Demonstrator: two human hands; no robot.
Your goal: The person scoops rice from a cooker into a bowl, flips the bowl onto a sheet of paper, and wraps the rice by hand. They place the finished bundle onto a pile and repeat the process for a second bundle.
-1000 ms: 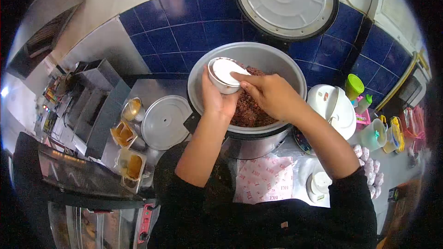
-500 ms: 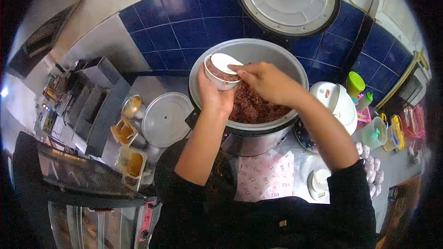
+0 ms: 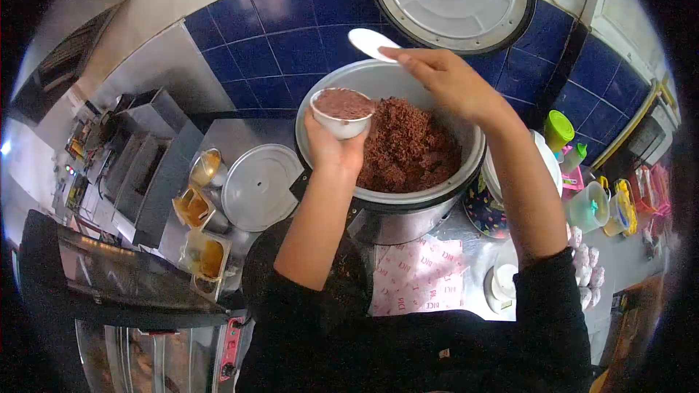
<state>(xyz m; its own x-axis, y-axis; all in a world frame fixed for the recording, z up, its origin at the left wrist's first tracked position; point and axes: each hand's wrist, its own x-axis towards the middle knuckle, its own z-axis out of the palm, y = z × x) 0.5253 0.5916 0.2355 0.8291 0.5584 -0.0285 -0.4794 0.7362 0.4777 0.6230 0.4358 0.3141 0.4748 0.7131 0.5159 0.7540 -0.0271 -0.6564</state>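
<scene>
A white bowl (image 3: 341,126) filled level with reddish-brown rice (image 3: 345,103) rests in my left hand (image 3: 336,151), over the left rim of the large cooker (image 3: 403,227). My right hand (image 3: 445,81) grips a white paddle (image 3: 370,44) by its handle, above the back of the cooker, apart from the bowl. Dark reddish rice (image 3: 408,147) lies heaped inside the pot. Behind it the round metal lid (image 3: 453,1) stands raised.
Left of the cooker are a flat round lid (image 3: 262,188) and metal containers of yellowish food (image 3: 211,256). Printed paper (image 3: 419,276) and a small scale (image 3: 501,284) lie in front. At right stand a patterned tub (image 3: 484,209), wrapped bundles (image 3: 585,268) and a green cup (image 3: 559,129).
The paddle has moved off the bowl, up and back, with my right hand. The bowl's rice surface now shows flat. My left hand has shifted slightly left and down.
</scene>
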